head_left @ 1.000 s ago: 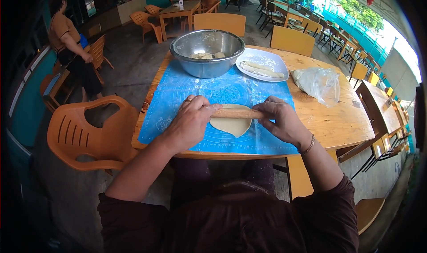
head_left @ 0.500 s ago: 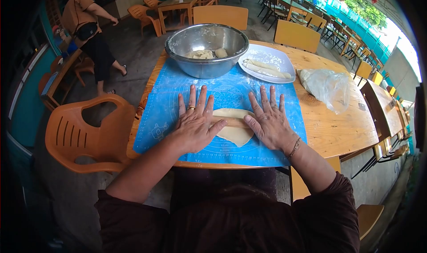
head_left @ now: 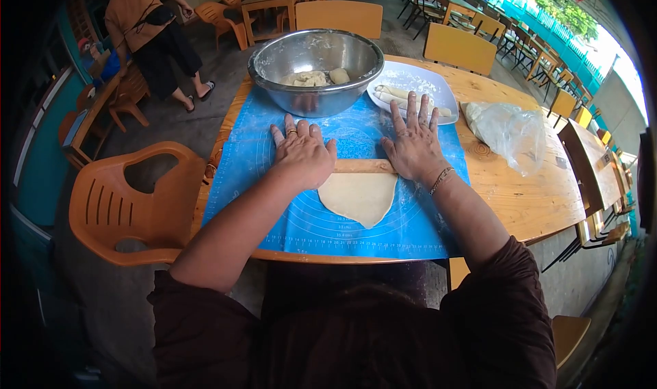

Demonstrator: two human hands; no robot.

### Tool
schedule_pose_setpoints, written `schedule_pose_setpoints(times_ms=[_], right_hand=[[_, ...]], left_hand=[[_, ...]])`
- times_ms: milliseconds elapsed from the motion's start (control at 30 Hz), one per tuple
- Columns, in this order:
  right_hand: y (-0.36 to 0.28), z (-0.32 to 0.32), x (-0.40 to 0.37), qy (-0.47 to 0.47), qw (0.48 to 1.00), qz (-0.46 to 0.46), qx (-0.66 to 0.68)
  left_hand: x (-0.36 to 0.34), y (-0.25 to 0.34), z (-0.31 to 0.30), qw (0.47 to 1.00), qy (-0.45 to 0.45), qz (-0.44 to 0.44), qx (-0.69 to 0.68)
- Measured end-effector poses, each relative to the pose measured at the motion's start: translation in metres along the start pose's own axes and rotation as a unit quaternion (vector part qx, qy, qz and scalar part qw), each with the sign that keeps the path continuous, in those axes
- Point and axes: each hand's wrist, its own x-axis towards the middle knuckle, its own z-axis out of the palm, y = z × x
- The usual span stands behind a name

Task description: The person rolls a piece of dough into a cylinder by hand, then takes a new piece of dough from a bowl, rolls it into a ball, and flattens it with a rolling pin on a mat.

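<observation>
A thin sheet of dough [head_left: 359, 196] lies on the blue printed mat [head_left: 239, 184], tapering to a point towards me. Across its far edge rests a wooden rolling pin [head_left: 364, 166], with only its middle showing between my hands. My left hand [head_left: 304, 158] presses palm-down over the pin's left end, fingers stretched forward. Over the right end lies my right hand [head_left: 417, 149], flat with its fingers spread. Just beyond them stands a steel bowl [head_left: 311, 103] holding dough pieces [head_left: 306, 79]. Beside it, a white plate [head_left: 443, 96] carries rolled dough strips [head_left: 391, 95], partly behind my right fingers.
A clear plastic bag [head_left: 506, 132] lies on the wooden table [head_left: 547, 190] at the right. An orange chair [head_left: 133, 204] touches the left side. A person [head_left: 154, 36] stands bent at the far left. Yellow chairs [head_left: 458, 47] stand behind the table.
Both hands have pushed the rolling pin forward, from the middle of the dough to its far edge, uncovering the near part. The person at the left has shifted right.
</observation>
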Motion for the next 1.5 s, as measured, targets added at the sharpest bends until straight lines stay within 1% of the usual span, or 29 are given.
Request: schedule_pose_setpoints(times_ms=[67, 133, 233, 300, 467, 533, 567, 633, 667, 733, 800, 867, 933, 967, 1033, 1067, 1133, 1167, 1233, 1367, 1433, 1467, 1500], right_hand=[[0.003, 0.005, 0.008, 0.011, 1.000, 0.001, -0.005], [0.004, 0.009, 0.014, 0.023, 1.000, 0.002, -0.010], [0.003, 0.007, 0.020, 0.001, 0.999, 0.015, -0.029], [0.002, 0.007, 0.019, -0.013, 0.999, 0.015, -0.025], [0.000, 0.010, 0.002, 0.004, 1.000, 0.001, 0.008], [-0.003, 0.005, -0.013, 0.002, 1.000, -0.004, 0.024], [-0.006, 0.001, -0.022, 0.005, 0.999, -0.002, 0.039], [-0.011, -0.004, -0.041, 0.010, 0.999, -0.001, 0.054], [-0.012, -0.006, -0.052, 0.014, 0.998, -0.005, 0.058], [-0.013, -0.008, -0.066, 0.020, 0.998, -0.010, 0.063], [-0.013, -0.009, -0.075, 0.035, 0.997, -0.038, 0.053], [-0.012, -0.007, -0.065, 0.024, 0.998, -0.020, 0.052], [-0.012, -0.005, -0.046, 0.020, 0.999, -0.008, 0.048], [-0.012, -0.003, -0.036, 0.019, 0.999, 0.007, 0.041], [-0.007, 0.002, -0.016, 0.022, 0.999, 0.021, 0.035], [-0.005, 0.008, -0.007, 0.022, 0.999, 0.021, 0.034], [-0.002, 0.017, 0.009, 0.058, 0.998, 0.030, 0.016], [0.001, 0.021, 0.016, 0.057, 0.998, 0.029, 0.016], [0.002, 0.023, 0.024, 0.074, 0.997, 0.028, -0.007], [0.000, 0.019, 0.033, 0.076, 0.996, 0.027, -0.027], [-0.001, 0.018, 0.039, 0.039, 0.997, 0.050, -0.049], [0.000, 0.021, 0.041, 0.041, 0.997, 0.050, -0.049], [0.000, 0.025, 0.042, 0.078, 0.995, 0.042, -0.038]], left_hand=[[0.004, 0.000, 0.000, 1.000, 0.009, -0.007, -0.001], [0.009, 0.001, -0.003, 1.000, -0.004, -0.027, -0.007], [0.014, 0.001, -0.004, 0.999, -0.010, -0.044, -0.004], [0.013, 0.001, -0.004, 0.999, -0.011, -0.043, -0.001], [0.000, 0.000, -0.003, 0.999, -0.012, -0.030, -0.013], [-0.010, -0.002, 0.004, 0.999, 0.031, 0.009, -0.005], [-0.016, -0.003, 0.006, 0.999, 0.031, 0.009, -0.006], [-0.035, -0.005, 0.005, 0.996, 0.067, 0.060, -0.002], [-0.045, -0.007, 0.007, 0.996, 0.068, 0.059, -0.002], [-0.061, -0.011, 0.012, 0.991, 0.073, 0.115, -0.022], [-0.060, -0.016, 0.013, 0.989, 0.076, 0.120, -0.030], [-0.056, -0.015, 0.014, 0.988, 0.079, 0.126, -0.041], [-0.039, -0.010, 0.007, 0.993, 0.071, 0.082, -0.049], [-0.031, -0.009, 0.007, 0.993, 0.074, 0.081, -0.049], [-0.014, -0.005, 0.009, 0.995, 0.097, 0.026, -0.022], [-0.008, -0.003, 0.008, 0.995, 0.098, 0.027, -0.022], [0.001, -0.002, 0.005, 0.993, 0.117, 0.006, -0.030], [0.004, -0.003, 0.006, 0.993, 0.116, 0.005, -0.031], [0.009, -0.004, 0.012, 0.986, 0.164, 0.012, -0.024], [0.022, -0.005, 0.017, 0.981, 0.191, 0.008, -0.028], [0.030, -0.005, 0.018, 0.978, 0.203, -0.009, -0.040], [0.031, -0.006, 0.019, 0.978, 0.205, -0.009, -0.039], [0.030, -0.007, 0.019, 0.977, 0.208, 0.007, -0.046]])
